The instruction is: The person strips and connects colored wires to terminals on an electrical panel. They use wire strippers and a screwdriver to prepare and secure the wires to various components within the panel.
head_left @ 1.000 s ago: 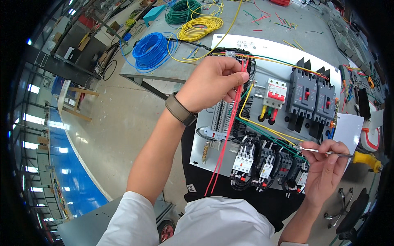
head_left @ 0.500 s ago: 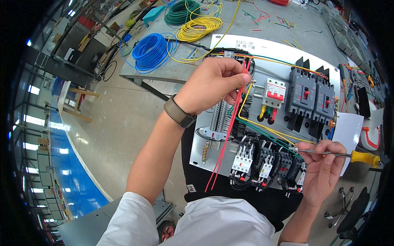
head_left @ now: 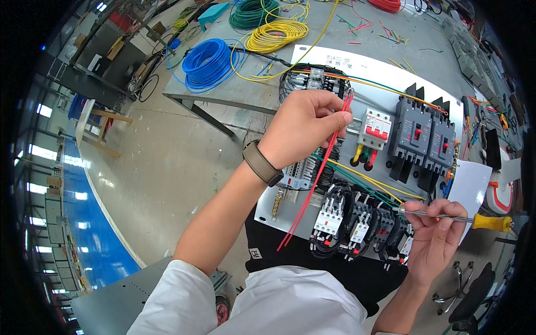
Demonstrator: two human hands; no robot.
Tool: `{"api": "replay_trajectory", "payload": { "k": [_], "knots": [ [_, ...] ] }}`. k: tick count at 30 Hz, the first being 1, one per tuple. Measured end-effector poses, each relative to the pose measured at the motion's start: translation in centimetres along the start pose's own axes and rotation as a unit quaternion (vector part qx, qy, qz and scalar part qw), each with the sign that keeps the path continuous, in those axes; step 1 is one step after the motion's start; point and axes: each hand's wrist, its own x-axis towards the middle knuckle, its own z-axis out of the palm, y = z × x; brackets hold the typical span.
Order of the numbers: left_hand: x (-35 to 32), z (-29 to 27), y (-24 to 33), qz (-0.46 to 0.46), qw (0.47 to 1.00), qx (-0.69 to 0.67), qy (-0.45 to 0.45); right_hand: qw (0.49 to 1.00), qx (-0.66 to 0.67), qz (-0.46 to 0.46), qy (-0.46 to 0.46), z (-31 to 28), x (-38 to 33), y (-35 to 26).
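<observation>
Left hand (head_left: 310, 120) pinches red wires (head_left: 321, 174) above the panel (head_left: 264, 214) — it has shifted slightly toward the white breaker (head_left: 375, 129), so their upper ends sit nearer it — while the right hand (head_left: 435, 229) holds a yellow-handled screwdriver (head_left: 487, 223) between thumb and fingers near the contactors (head_left: 329, 216).

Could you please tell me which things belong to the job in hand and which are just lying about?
In use:
- red wires, in left hand
- screwdriver, in right hand
- panel

Seemingly lying about:
- wire scraps
- chair
- blue coil, perhaps spare
</observation>
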Motion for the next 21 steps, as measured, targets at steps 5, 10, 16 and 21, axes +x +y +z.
{"api": "replay_trajectory", "payload": {
  "k": [5, 10, 16, 21],
  "knots": [
    [-0.1, -0.3, -0.8, -0.022, 1.000, -0.003, -0.003, 1.000, -0.001, 0.007, 0.002, 0.5, -0.1, -0.1],
    [-0.1, -0.8, -1.4, -0.032, 0.999, -0.037, -0.009, 1.000, -0.009, 0.012, 0.005, 0.9, -0.2, -0.1],
    [0.0, -1.2, -2.4, -0.015, 0.998, -0.059, -0.016, 1.000, -0.026, 0.016, 0.009, 1.1, -0.4, 0.0],
    [-0.1, -1.4, -2.6, -0.006, 0.999, -0.052, -0.010, 0.999, -0.030, 0.018, 0.011, 1.2, -0.5, 0.1]
  ]
}}
